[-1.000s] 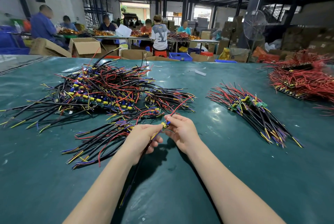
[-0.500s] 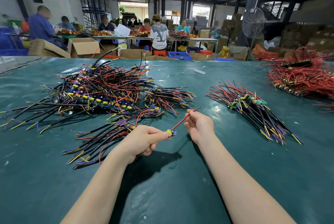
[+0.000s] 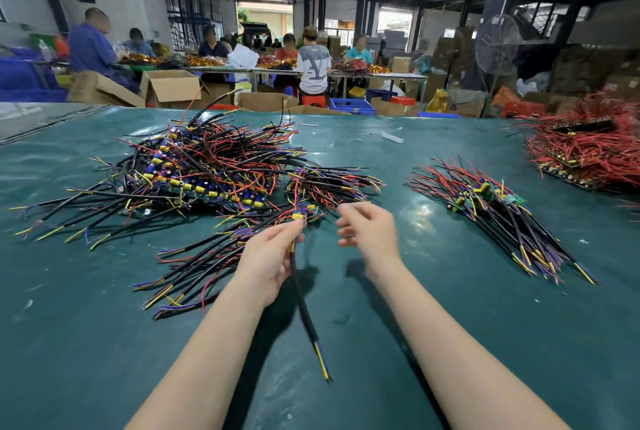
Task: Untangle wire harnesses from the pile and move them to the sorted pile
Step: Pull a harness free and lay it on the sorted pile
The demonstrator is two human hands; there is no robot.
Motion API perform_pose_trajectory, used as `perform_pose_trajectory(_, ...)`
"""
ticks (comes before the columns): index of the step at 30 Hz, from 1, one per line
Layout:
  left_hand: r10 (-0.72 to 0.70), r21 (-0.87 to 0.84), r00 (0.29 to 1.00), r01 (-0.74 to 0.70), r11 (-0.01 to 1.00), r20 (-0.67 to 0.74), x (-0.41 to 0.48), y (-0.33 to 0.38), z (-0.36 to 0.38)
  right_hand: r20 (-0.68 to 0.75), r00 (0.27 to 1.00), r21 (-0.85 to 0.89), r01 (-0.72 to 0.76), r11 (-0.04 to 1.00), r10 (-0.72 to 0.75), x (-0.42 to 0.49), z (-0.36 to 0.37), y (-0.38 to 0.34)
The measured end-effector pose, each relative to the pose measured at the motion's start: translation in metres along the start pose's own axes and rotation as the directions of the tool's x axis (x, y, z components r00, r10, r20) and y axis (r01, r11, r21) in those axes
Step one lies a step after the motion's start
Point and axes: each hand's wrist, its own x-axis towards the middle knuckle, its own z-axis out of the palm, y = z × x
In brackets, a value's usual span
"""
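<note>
My left hand (image 3: 268,261) pinches one wire harness (image 3: 304,311) just below its yellow and blue connector end; its black sleeved wire hangs down toward me, ending in yellow and purple tips. My right hand (image 3: 369,230) hovers beside it, blurred, fingers loosely curled and holding nothing. A big tangled pile (image 3: 194,169) of black, red, yellow and blue harnesses lies to the left. A smaller loose bunch (image 3: 194,266) lies just left of my left hand. The sorted pile (image 3: 502,218) lies in a neat diagonal row to the right.
The green table mat (image 3: 381,377) stretches toward me. A heap of red wires with circuit boards (image 3: 588,152) sits at the far right. Beyond the table's far edge stand cardboard boxes (image 3: 171,86), a fan (image 3: 497,45) and several seated workers.
My right hand has let go of the red wire and drawn apart from the left. My left hand has turned the harness so that its black wire hangs down toward me.
</note>
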Motion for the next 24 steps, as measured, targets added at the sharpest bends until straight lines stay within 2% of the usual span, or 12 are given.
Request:
perform_pose_trajectory(2, 0.043, 0.042, 0.998, -0.046, 0.998, 0.053, -0.002, -0.004, 0.004, 0.141, 0.989, -0.117, 0.063, 0.991, -0.046, -0.008, 0.012, -0.002)
perform_pose_trajectory(4, 0.035, 0.049, 0.991, -0.042, 0.998, 0.128, -0.002, -0.006, 0.004, 0.143, 0.985, -0.26, 0.132, 0.957, -0.097, -0.012, 0.017, -0.002)
perform_pose_trajectory(6, 0.032, 0.053, 0.977, -0.044, 0.998, 0.21, -0.003, -0.006, 0.002, 0.103, 0.988, -0.311, 0.14, 0.94, -0.113, -0.013, 0.014, -0.001)
perform_pose_trajectory(8, 0.051, 0.079, 0.964, -0.074, 0.994, 0.26, -0.004, -0.008, 0.002, 0.083, 0.993, -0.267, 0.108, 0.958, -0.088, -0.014, 0.011, -0.001)
perform_pose_trajectory(11, 0.095, 0.086, 0.962, -0.121, 0.989, 0.255, -0.005, -0.011, 0.004, 0.1, 0.995, -0.116, 0.026, 0.993, -0.014, -0.015, 0.011, 0.0)
perform_pose_trajectory(13, 0.113, 0.095, 0.969, -0.136, 0.986, 0.22, -0.003, -0.01, 0.002, 0.159, 0.987, -0.058, -0.024, 0.998, 0.033, -0.017, 0.011, 0.0)
perform_pose_trajectory(15, 0.101, 0.018, 0.981, -0.105, 0.994, 0.164, 0.001, -0.006, -0.002, 0.258, 0.964, -0.079, -0.039, 0.996, 0.058, -0.018, 0.01, -0.001)
perform_pose_trajectory(17, 0.105, -0.021, 0.988, -0.103, 0.994, 0.117, 0.005, -0.004, -0.007, 0.345, 0.938, -0.169, 0.037, 0.985, 0.024, -0.021, 0.011, -0.001)
perform_pose_trajectory(18, 0.117, -0.003, 0.989, -0.117, 0.993, 0.094, 0.006, -0.004, -0.009, 0.359, 0.933, -0.251, 0.123, 0.96, -0.026, -0.022, 0.012, 0.0)
perform_pose_trajectory(21, 0.158, 0.026, 0.987, -0.158, 0.987, 0.009, 0.008, -0.008, -0.007, 0.369, 0.899, -0.472, 0.398, 0.786, -0.234, -0.026, 0.016, 0.003)
perform_pose_trajectory(24, 0.205, 0.026, 0.976, -0.204, 0.979, -0.073, 0.009, -0.005, -0.005, 0.443, 0.837, -0.524, 0.532, 0.666, -0.32, -0.03, 0.018, 0.003)
